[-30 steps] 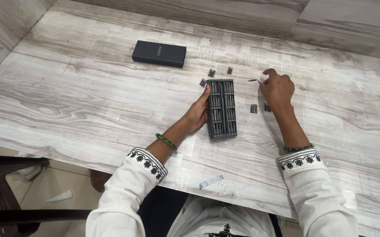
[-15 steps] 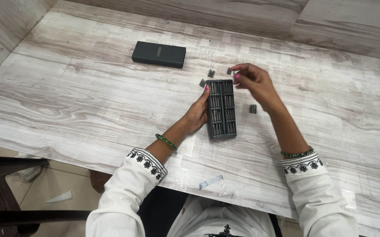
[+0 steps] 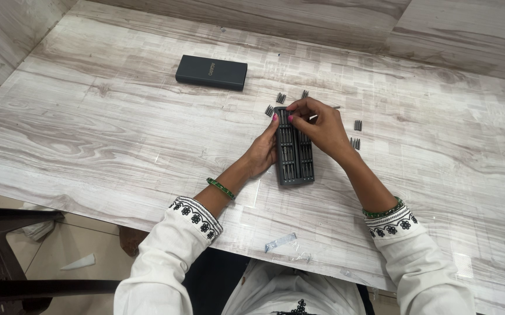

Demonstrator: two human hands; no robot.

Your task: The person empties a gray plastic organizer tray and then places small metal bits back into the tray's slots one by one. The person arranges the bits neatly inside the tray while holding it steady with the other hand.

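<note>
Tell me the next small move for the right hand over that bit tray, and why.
Probably press the pinched piece down into the tray: the right hand pinches at its far end, the left hand steadies its side, and loose bits lie scattered around.

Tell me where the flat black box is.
The flat black box lies on the far left part of the table, beyond the tray of bits.

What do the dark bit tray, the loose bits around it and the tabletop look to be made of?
The bit tray under both hands looks like matte dark grey plastic, dull and even, though painted metal is possible. The loose bits look like grey metal, but are too small to confirm. The tabletop looks like pale wood-grain laminate: smooth, with a faint sheen.
</note>
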